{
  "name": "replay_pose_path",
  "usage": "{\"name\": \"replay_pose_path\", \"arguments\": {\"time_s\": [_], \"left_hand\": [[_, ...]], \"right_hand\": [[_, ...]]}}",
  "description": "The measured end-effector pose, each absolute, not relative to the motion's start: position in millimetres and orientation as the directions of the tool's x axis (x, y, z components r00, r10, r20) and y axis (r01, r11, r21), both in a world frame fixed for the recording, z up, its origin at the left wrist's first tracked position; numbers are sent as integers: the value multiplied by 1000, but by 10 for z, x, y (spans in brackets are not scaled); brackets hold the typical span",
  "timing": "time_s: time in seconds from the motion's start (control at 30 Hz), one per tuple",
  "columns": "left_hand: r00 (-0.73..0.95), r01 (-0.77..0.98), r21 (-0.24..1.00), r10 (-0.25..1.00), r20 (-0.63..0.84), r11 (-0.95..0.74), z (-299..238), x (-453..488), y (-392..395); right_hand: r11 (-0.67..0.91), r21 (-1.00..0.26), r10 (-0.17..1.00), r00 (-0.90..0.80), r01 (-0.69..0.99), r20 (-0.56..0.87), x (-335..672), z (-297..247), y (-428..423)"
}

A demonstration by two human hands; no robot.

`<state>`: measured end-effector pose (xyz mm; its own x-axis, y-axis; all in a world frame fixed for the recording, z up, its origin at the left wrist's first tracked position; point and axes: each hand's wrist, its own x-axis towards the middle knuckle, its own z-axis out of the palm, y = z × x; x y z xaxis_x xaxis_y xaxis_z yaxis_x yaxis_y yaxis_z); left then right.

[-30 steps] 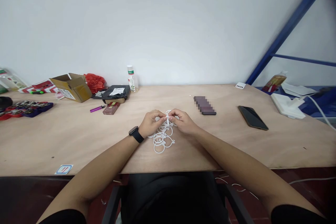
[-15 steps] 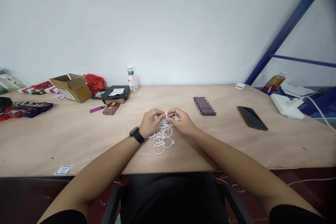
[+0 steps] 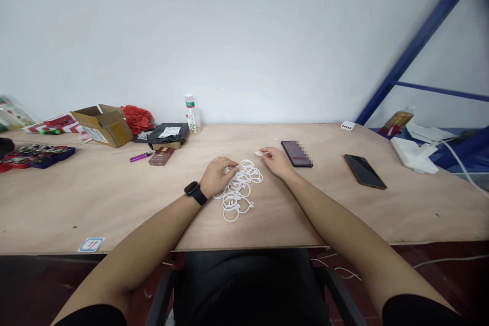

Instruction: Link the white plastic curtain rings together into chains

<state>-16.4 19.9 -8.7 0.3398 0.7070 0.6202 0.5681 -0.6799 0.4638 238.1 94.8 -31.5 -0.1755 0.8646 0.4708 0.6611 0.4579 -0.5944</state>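
Note:
A heap of white plastic rings [image 3: 239,191] lies in the middle of the wooden table [image 3: 114,198]. My left hand [image 3: 217,175], with a black watch on its wrist, rests curled at the left edge of the heap, its fingertips closed on one of the rings. Farther back and to the right, my right hand [image 3: 278,162] pinches a small white piece [image 3: 259,153] just above the table, apart from the heap and close to a dark phone [image 3: 296,153].
A second black phone [image 3: 362,171] lies to the right. Back left are a cardboard box [image 3: 101,125], a red bag [image 3: 136,118], a black parcel [image 3: 167,135], a small bottle [image 3: 192,113], a purple lighter [image 3: 139,157] and a dark red pack [image 3: 161,156]. A white power strip [image 3: 412,155] sits far right.
Both hands were together over the rings, working a small white piece. Now my right hand has moved back and to the right with the piece, while the left stays at the heap.

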Motion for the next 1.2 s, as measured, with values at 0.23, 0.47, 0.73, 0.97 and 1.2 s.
{"name": "replay_pose_path", "arguments": {"time_s": [0.23,0.47,0.73,0.97,1.2], "left_hand": [[375,577,446,707,599,-684,-89,-161,190],[398,571,440,702,591,-694,-129,-175,216],[363,590,430,701,614,-683,-160,-187,240],[304,575,461,700,646,-676,-110,-170,216],[312,481,527,699,644,-701,-51,-149,146]], "right_hand": [[749,-437,662,-587,497,467,2249,-302,826],[800,-344,600,-669,491,439,2220,-286,765],[783,-417,621,-554,462,554,2162,-174,635],[761,-538,648,-475,362,596,1993,-57,351],[557,-772,816,-377,307,439,1895,-29,215]]}}
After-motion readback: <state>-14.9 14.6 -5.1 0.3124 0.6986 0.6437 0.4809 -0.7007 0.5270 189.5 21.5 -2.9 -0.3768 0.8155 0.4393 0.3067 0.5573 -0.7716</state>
